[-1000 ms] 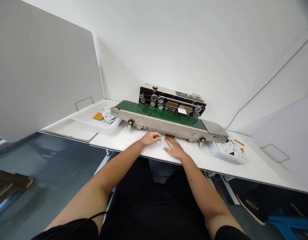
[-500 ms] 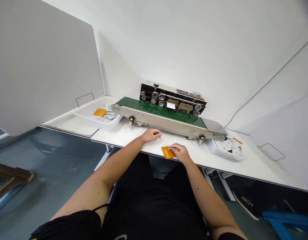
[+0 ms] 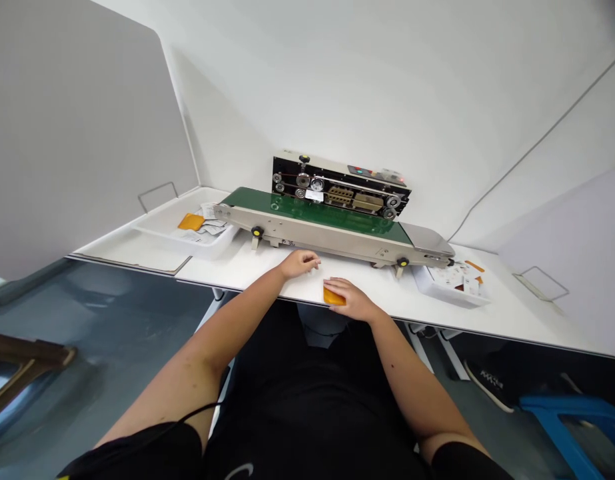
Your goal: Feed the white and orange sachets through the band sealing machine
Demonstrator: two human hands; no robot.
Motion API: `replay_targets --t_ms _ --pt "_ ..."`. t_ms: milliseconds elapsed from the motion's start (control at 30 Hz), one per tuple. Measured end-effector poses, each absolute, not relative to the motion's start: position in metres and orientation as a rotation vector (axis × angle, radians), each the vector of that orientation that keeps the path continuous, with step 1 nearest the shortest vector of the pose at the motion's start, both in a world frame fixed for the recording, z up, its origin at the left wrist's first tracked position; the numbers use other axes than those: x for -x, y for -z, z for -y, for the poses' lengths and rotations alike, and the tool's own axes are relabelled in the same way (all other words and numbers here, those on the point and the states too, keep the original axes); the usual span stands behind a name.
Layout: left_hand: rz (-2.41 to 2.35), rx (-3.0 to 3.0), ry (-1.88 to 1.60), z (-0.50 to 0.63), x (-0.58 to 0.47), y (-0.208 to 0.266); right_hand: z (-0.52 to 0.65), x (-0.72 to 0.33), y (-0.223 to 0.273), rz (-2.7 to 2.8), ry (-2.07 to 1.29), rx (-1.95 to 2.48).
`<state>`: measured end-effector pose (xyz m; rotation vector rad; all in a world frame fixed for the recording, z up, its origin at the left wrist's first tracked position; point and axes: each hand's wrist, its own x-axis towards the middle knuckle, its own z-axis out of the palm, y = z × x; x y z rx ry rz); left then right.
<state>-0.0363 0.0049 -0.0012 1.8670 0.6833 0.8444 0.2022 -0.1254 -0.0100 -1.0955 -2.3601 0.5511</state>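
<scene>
My right hand lies over a small orange packet at the table's front edge. Its fingers cover the packet's upper part and the thumb is at the lower side. My left hand rests on the white table just to the left, fingers loosely curled and a little apart from the thumb, with nothing visible in them. Behind both hands stands a band sealing machine with a green conveyor belt. A small white packet is at its rollers.
At the left end of the belt, a white tray contains an orange packet and several white ones. Another white tray of packets sits at the right end. A grey partition borders the left side. A blue stool stands below right.
My right hand has spread over the orange packet, covering more of it. The white packet has travelled left along the sealing machine. My left hand has barely moved.
</scene>
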Motion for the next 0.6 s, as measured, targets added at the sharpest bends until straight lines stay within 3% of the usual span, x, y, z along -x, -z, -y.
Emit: replay_targets --t_ms 267,600 --pt "-0.696 -1.885 -0.821 -0.007 0.036 0.001 0.116 -0.226 0.029 0.915 -0.88 1.027" --pt "-0.721 -1.899 -0.756 -0.003 0.036 -0.004 0.118 -0.224 0.019 0.843 -1.026 0.93"
